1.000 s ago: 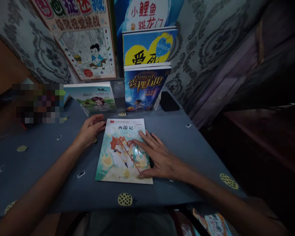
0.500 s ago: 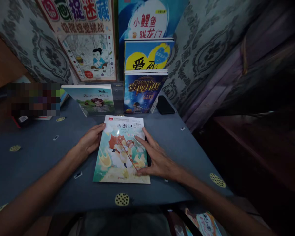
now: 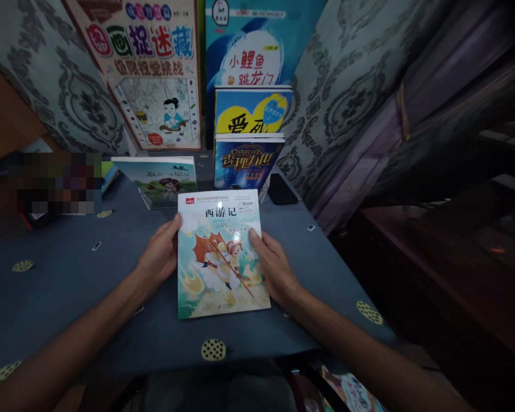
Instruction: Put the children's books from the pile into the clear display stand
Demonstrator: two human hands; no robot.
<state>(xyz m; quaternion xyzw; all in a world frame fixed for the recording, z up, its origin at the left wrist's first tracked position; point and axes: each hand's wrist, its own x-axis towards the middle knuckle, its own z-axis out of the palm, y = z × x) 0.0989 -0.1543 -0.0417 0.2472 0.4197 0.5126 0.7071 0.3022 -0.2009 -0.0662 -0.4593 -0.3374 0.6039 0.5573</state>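
A paperback book with a caped figure and a long staff on its pale green cover is held cover up between both hands, tilted toward me above the table. My left hand grips its left edge, the thumb along the side and the fingers hidden behind. On the opposite edge, my right hand closes with the thumb on the cover and the other fingers out of sight beneath. Just behind it stand a green-covered book and a dark blue book.
A yellow-and-blue book, a teal book and a large picture book stand at the back. A black phone lies near the right edge of the patterned tablecloth. Pixelated items occupy the left side.
The book has been raised off the table and tilted up toward me. My right hand has shifted from lying spread over the cover to gripping the right edge.
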